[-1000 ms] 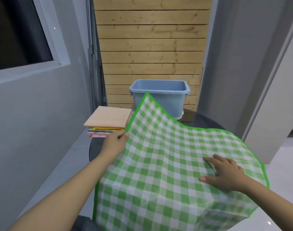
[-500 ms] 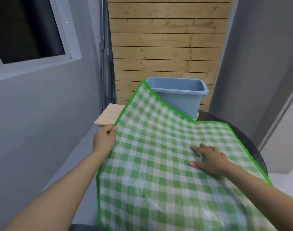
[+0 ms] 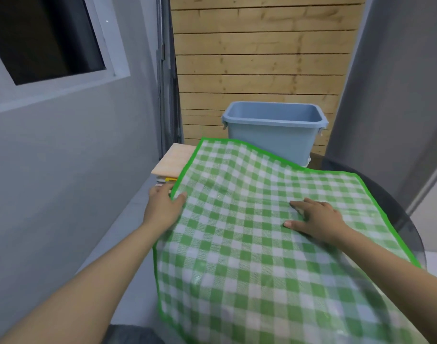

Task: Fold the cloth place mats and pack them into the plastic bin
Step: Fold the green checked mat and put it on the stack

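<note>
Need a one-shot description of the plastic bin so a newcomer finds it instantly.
Look to the wooden slat wall straight ahead. At its foot, beyond the far edge of the green checked mat, stands the bin. It is the only pale blue open-topped tub; the stack to its left is flat and tan-topped.

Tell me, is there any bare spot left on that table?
Little: a dark strip of round glass table shows right of the green checked cloth mat, below the blue plastic bin. The stacked mats crowd the left, beside the left hand.
</note>
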A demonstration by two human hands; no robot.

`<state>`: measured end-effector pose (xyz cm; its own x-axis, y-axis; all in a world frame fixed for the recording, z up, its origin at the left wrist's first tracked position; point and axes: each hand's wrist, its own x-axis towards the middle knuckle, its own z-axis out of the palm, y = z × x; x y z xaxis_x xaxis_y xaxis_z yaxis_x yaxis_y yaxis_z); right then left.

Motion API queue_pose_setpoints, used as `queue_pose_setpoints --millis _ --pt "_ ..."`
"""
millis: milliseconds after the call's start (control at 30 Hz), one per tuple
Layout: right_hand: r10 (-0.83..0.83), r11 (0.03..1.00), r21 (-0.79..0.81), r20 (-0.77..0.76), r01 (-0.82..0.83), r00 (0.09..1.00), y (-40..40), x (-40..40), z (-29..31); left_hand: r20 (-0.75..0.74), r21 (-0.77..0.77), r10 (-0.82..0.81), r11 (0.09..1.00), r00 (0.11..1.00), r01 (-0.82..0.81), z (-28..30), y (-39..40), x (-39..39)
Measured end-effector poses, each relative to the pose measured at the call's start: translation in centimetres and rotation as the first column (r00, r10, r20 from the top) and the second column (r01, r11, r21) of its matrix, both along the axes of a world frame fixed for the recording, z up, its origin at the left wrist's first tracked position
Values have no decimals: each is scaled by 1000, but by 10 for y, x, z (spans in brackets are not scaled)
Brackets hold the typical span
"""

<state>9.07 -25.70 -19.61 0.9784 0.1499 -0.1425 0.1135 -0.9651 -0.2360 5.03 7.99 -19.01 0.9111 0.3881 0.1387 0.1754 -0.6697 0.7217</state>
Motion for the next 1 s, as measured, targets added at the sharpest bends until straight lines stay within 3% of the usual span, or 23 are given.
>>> queue_pose_setpoints --millis 133,233,600,800,1000 --pt "-36 999 -25 174 41 984 -3 -27 2 -143 41 -38 998 989 44 -4 6 -21" --pt "-54 998 -5 215 56 975 -13 -51 5 -217 -9 -54 999 975 54 -2 6 -40" --pt "-275 962 8 41 275 961 -85 -119 2 -345 -278 -137 960 929 38 -15 13 -83" --pt "-371 894 215 -133 392 919 -111 -148 3 -410 -406 -361 894 838 187 -9 6 -101" --pt "-299 822 429 -236 375 925 -132 -163 -3 -458 -442 -379 882 804 164 -10 21 -106"
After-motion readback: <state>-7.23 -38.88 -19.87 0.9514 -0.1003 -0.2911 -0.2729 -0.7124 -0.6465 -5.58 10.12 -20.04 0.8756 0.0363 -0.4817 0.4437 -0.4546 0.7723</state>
